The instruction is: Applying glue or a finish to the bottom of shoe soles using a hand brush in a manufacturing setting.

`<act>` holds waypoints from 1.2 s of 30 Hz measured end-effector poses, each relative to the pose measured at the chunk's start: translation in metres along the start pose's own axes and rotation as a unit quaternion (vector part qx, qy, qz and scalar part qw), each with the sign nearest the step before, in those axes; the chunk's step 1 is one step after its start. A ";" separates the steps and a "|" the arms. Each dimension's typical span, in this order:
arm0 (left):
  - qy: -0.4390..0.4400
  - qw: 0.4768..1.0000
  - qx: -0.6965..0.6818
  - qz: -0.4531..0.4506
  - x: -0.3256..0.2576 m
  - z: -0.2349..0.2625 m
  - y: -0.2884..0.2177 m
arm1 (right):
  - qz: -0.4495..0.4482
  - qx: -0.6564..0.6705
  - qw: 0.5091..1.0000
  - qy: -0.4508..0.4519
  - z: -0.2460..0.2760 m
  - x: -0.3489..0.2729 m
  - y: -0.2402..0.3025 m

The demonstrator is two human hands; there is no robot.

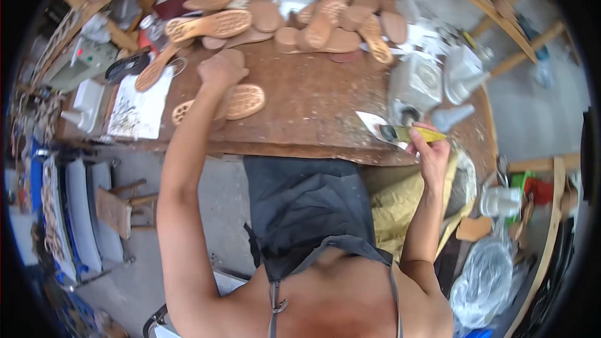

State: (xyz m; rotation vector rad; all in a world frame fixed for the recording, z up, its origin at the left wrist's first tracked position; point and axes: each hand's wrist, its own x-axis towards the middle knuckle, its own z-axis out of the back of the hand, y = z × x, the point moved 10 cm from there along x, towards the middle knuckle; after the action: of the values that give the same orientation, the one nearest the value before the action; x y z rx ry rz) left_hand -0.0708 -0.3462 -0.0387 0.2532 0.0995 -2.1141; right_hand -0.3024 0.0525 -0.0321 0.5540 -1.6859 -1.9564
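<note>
My left hand (220, 72) is reached out over the left half of the workbench, its fingers closed on a tan shoe sole (235, 57), mostly hidden under the hand. Beneath my left forearm lies another sole (247, 101) with a honeycomb pattern, partly covered by the arm. Near the front edge on the right, my right hand (431, 150) grips a yellow-handled tool (429, 134) with a dark, squarish end. A white pointed piece (372, 124) shows beside that end; whether it belongs to the tool I cannot tell.
Several soles (325, 22) are heaped along the back of the brown workbench (300, 100). To the right stand a translucent square container (416, 81) and a white bottle (463, 72). A stained white sheet (141, 106) and another white bottle (86, 103) are at the left. A wooden stool (116, 209) stands below.
</note>
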 end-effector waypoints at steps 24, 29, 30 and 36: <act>-0.190 0.659 -0.687 -0.241 -0.164 -0.069 -0.129 | 0.043 -0.345 0.937 0.017 0.041 0.076 -0.014; -0.165 0.666 -0.695 -0.215 -0.167 -0.066 -0.136 | 0.056 -0.360 0.931 0.013 0.039 0.076 -0.012; -0.161 0.676 -0.681 -0.231 -0.166 -0.064 -0.138 | 0.054 -0.360 0.931 0.013 0.040 0.073 -0.009; -0.153 0.641 -0.711 -0.245 -0.173 -0.061 -0.143 | 0.024 -0.253 0.967 -0.029 0.061 0.060 -0.003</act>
State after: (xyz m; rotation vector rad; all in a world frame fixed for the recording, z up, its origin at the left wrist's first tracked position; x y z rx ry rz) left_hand -0.0953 -0.1157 -0.0643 -1.1901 1.6825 -1.8732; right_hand -0.3865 0.0642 -0.0245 0.2627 -1.1428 -2.2681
